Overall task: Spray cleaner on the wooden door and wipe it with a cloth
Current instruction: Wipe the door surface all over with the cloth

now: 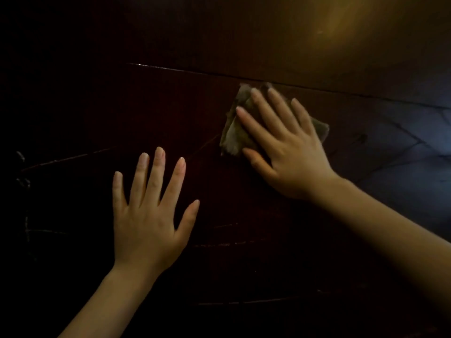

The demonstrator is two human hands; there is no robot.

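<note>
1. The cloth [233,139] is being pressed flat to the door [268,240] by the right hand [288,152], fingers straight and spread, just below a seam [195,70].
2. The left hand [148,215] is being spread wide over the dark wood, lower left, holding nothing, apart from the cloth.
3. The glossy wood is being lit by a warm glow upper right and a bluish sheen at right.

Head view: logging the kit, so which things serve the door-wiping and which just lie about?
In the job: cloth, pressed flat by the right hand; wooden door; left hand flat against it.
Lying about: only a dim bluish patch, unidentifiable.
</note>
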